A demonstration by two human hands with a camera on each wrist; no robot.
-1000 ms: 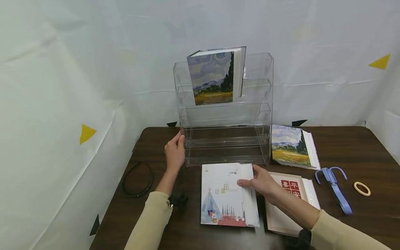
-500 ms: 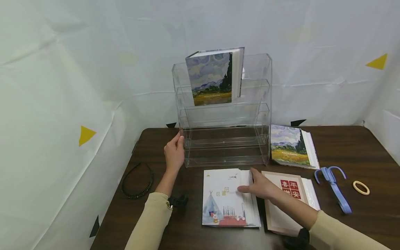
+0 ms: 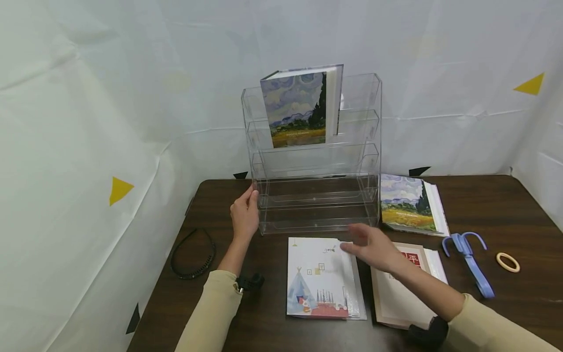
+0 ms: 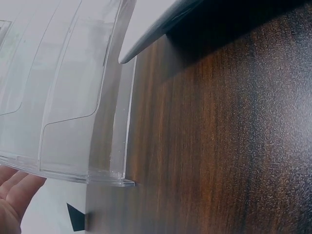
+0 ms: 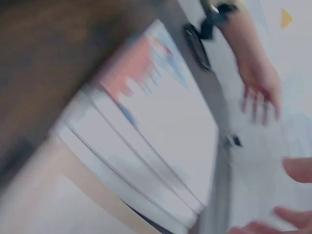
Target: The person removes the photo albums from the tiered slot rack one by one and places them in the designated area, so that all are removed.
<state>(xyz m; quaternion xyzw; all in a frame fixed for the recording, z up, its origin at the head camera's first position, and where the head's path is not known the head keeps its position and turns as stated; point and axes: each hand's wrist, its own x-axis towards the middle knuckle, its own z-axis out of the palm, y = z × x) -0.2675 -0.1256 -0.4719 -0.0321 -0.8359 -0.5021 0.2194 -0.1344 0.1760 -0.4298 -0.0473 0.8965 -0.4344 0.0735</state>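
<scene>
A clear acrylic tiered rack (image 3: 316, 226) stands on the table. My left hand (image 3: 245, 216) rests against its left side, and the right wrist view shows that hand's fingers (image 5: 263, 100) nearly straight. A white book (image 3: 314, 293) with a tent drawing lies flat in front of the rack. My right hand (image 3: 374, 250) is raised over the book's upper right corner, thumb and fingers apart, holding nothing. In the rack's upper tiers leans a thick book (image 3: 299, 107) with a landscape painting on its cover.
Right of the rack lies another landscape-cover book (image 3: 406, 205). A beige book (image 3: 400, 303) with red characters is partly under my right forearm. A blue hook-shaped object (image 3: 470, 266) and a wooden ring (image 3: 508, 262) lie farther right. A black headband (image 3: 193, 254) is at left.
My right hand has let go of the white book and lifted off it. The book was lowered flat and shifted slightly right. My left hand stays at the rack.
</scene>
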